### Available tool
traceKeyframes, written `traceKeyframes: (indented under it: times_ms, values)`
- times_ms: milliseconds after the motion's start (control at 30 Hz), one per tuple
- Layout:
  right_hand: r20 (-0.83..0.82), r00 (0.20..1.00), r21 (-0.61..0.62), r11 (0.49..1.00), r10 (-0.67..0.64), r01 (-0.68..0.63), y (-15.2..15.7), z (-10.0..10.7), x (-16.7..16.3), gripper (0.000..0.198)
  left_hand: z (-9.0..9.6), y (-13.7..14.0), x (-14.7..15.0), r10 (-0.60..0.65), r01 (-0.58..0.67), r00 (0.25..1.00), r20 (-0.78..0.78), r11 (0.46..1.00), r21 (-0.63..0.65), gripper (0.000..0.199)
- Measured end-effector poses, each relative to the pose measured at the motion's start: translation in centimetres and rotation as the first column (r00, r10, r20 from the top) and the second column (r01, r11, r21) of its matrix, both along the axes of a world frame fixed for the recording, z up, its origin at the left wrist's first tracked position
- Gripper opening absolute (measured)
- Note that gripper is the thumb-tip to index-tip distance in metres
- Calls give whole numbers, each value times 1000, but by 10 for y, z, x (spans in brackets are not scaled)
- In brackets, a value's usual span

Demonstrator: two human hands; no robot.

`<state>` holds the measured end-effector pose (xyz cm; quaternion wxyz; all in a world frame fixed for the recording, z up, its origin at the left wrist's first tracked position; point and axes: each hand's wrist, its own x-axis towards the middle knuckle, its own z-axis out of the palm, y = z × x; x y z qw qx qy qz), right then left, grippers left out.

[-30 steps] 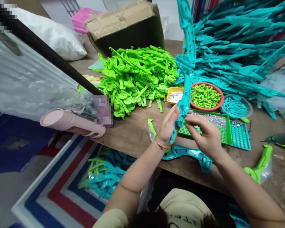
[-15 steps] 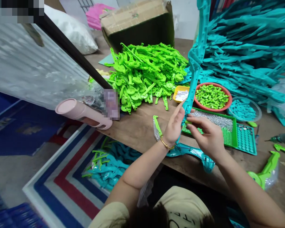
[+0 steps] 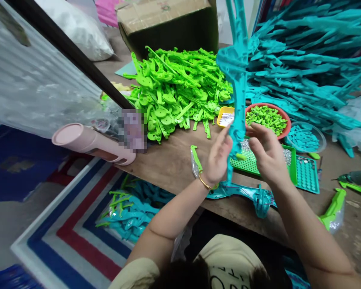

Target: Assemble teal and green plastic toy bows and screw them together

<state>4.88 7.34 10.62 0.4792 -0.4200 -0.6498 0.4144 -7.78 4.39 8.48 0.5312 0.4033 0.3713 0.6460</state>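
My left hand (image 3: pixel 219 157), with a gold bracelet at the wrist, holds a long teal plastic part (image 3: pixel 240 86) upright over the table. From its lower half a small lime-green piece (image 3: pixel 240 157) sticks out toward the right. My right hand (image 3: pixel 267 154) is just right of the part, its fingers curved and apart with nothing seen in them. Below the hands, another teal plastic part (image 3: pixel 243 194) lies along the table's front edge. Behind my right hand is a green perforated tray (image 3: pixel 249 165) with small silvery pieces, partly hidden.
Lime-green parts (image 3: pixel 174 94) are heaped at the back; teal parts (image 3: pixel 303 68) are stacked at the right. A red bowl (image 3: pixel 284 130), a clear bowl (image 3: pixel 305 138) and a yellow dish (image 3: pixel 224 109) hold small pieces. A pink bottle (image 3: pixel 90 140) lies at left; a power driver's tip (image 3: pixel 357 176) points in from the right.
My right hand has come away from the teal part and its fingers have spread. The upright part has turned, showing a wider face, and the green piece now shows on it.
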Motion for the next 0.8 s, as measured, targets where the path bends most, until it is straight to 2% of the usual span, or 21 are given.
traceKeyframes:
  times_ms: [67,133,167,233,300,333,367,400,433,467,500,533,600,667,800]
  values:
    - [-11,1000,-56,998,17,-17,1,-8,0,40,0,-1,-4,149,-124,965,-214,984,127,58]
    - [-4,989,-164,976,145,-144,-8,-17,6,42,7,5,-24,327,-283,910,-256,939,194,68]
    - [6,975,-209,954,222,-216,-16,-20,10,43,13,10,-41,429,-395,883,-191,899,188,71]
    - [55,915,-285,884,401,-370,-30,-22,22,44,28,20,-82,517,-508,855,-46,851,132,65]
    - [131,790,-343,775,599,-531,-33,-20,34,41,42,25,-120,624,-629,777,85,771,99,49]
    - [184,738,-354,744,649,-566,-26,-18,38,38,46,25,-133,669,-683,729,148,727,74,42]
    - [257,714,-351,751,651,-559,-13,-16,41,35,48,22,-140,687,-708,698,200,704,53,36]
    - [350,727,-322,804,591,-499,7,-16,43,35,48,19,-141,695,-722,676,245,692,29,32]
    - [466,775,-255,904,426,-344,31,-17,44,36,45,14,-137,696,-725,662,278,688,7,30]
    - [585,781,-168,975,218,-146,58,-20,43,37,41,9,-127,690,-721,657,302,692,-12,29]
    - [690,724,-74,996,12,55,86,-25,41,35,36,3,-114,688,-718,652,319,695,-29,29]
    - [774,626,-23,984,-96,179,112,-31,39,32,31,-2,-99,689,-719,646,328,694,-42,30]
    - [821,560,-34,971,-107,236,153,-43,34,24,20,-11,-69,659,-682,673,336,729,-63,36]
    - [838,542,-76,970,-63,231,174,-52,32,16,10,-19,-45,609,-618,721,329,781,-90,40]
    - [828,560,-121,974,-8,193,176,-52,39,17,-6,-30,-14,488,-457,819,302,873,-171,40]
